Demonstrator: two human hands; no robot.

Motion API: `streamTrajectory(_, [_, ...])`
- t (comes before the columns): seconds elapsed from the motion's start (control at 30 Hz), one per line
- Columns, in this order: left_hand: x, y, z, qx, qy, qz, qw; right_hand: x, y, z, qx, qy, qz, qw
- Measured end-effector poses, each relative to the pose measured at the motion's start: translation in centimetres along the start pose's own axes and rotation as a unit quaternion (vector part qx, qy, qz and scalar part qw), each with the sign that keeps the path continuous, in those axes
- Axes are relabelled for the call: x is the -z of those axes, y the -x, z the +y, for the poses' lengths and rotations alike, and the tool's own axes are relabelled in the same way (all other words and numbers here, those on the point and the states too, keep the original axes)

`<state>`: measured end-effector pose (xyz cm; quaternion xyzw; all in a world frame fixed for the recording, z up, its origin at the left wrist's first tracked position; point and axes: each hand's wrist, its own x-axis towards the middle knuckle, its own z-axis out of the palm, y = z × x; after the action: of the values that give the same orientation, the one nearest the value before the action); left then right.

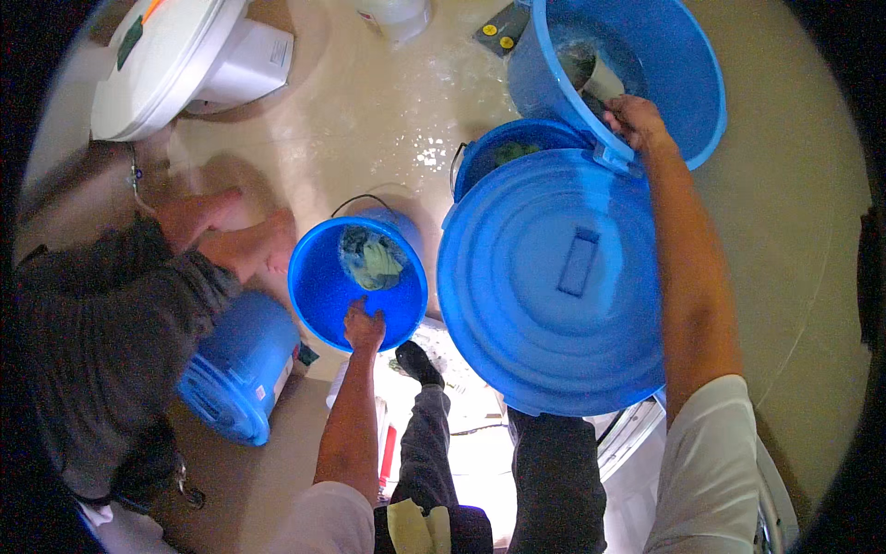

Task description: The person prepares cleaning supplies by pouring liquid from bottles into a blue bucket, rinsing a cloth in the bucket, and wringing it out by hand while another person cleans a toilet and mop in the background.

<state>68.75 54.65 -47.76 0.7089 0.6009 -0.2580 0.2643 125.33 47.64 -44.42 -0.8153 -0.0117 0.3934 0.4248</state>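
Note:
My left hand (365, 324) reaches over the near rim of a blue bucket (315, 266). Its index finger points inward and the thumb stands apart, with nothing visible in the grasp. Wet, pale green cloth (379, 266) lies in water at the bucket's bottom. Over at the upper right, my right hand (633, 119) is inside the rim of a large blue bin (685, 48). Its fingers curl at the dark end of what looks like a pale dipper (604, 79), above water. Below that arm, a round blue lid (526, 277) partly covers another blue bucket (477, 163) with something green inside.
At left, a person in dark clothes (111, 332) bends beside a lidded blue bin (252, 346), blurred hands (242, 239) low over the floor. A white round-topped fixture (187, 55) and a white container (398, 17) stand farther off. The floor (415, 97) is wet and shiny.

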Motion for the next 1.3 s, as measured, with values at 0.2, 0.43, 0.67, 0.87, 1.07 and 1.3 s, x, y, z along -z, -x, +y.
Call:
streamTrajectory(0.2, [-0.5, -0.7, -2.7, -0.091, 0.052, 0.031, 0.994, -1.4, 1.5, 1.5, 0.114, -0.22, 0.086, 0.965])
streamTrajectory(0.43, [1.3, 0.2, -2.3, -0.063, 0.084, 0.009, 0.994, -0.9, 8.0, 1.2, 0.201, -0.339, -0.022, 0.919])
streamTrajectory(0.67, [2.7, 0.5, -4.9, -0.12, 0.162, 0.038, 0.979, -1.6, 23.6, -4.5, 0.131, -0.544, -0.084, 0.825])
streamTrajectory(0.87, [5.5, 0.1, -4.8, -0.11, 0.213, -0.003, 0.971, -1.5, 37.7, -5.4, 0.173, -0.435, -0.036, 0.883])
streamTrajectory(1.07, [7.7, -0.9, -3.8, -0.1, 0.302, -0.021, 0.948, -3.1, 46.3, -6.0, 0.123, -0.244, -0.03, 0.962])
streamTrajectory(1.3, [8.5, -0.4, 1.1, -0.178, 0.281, 0.052, 0.942, -8.9, 49.2, -5.4, 0.155, 0.041, -0.178, 0.971])
